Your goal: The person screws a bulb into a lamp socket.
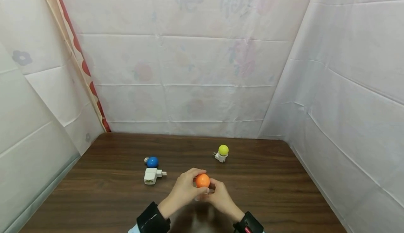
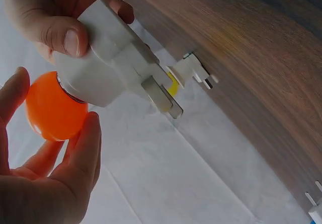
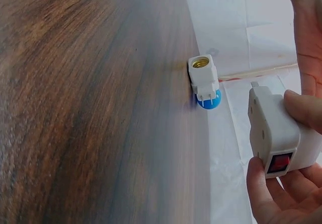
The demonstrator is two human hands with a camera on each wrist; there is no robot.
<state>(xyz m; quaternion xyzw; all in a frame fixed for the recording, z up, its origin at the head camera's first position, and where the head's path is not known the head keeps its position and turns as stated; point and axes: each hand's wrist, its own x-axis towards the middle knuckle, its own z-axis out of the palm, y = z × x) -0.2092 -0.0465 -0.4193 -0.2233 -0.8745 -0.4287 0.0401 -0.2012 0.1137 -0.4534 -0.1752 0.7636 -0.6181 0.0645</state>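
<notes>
In the head view, both hands meet over the near middle of the table. My left hand (image 1: 183, 190) grips a round orange light bulb (image 1: 203, 180) with its fingertips, as the left wrist view also shows. A white plug-in lamp socket (image 2: 108, 58) is held by my right hand (image 1: 222, 198). The bulb's base sits in the socket's mouth, with a thin rim of metal showing between them. On the socket's side, the right wrist view shows a red switch (image 3: 280, 162). The bulb itself is hidden in that view.
To the left on the dark wood table (image 1: 271, 187) lie a blue bulb (image 1: 153, 162) and a white socket (image 1: 150, 177) with an open threaded mouth. Farther back, a yellow bulb (image 1: 223, 150) sits in another white socket (image 1: 220, 157). White cloth surrounds the table's back and sides.
</notes>
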